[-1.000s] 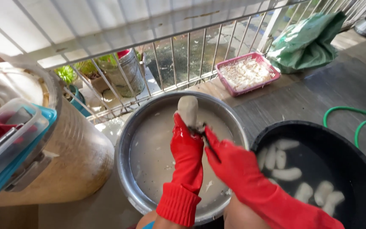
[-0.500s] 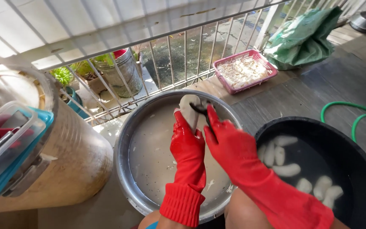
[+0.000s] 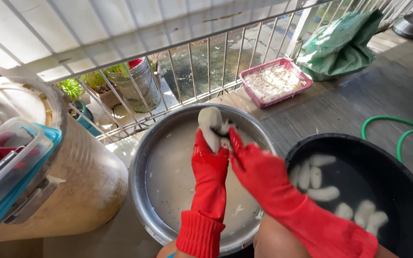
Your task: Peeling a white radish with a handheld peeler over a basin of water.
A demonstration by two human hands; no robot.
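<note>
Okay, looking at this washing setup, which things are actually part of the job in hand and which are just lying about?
In use:
left hand holding the pale root piece
right hand working at it
metal basin of cloudy water
black tub of peeled pieces

Lying about:
pink basket
green hose
green bag
large jar
metal bucket

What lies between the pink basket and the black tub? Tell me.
In the head view, only bare grey plank flooring separates the pink basket from the black tub; the green hose curls off to the side.
</note>
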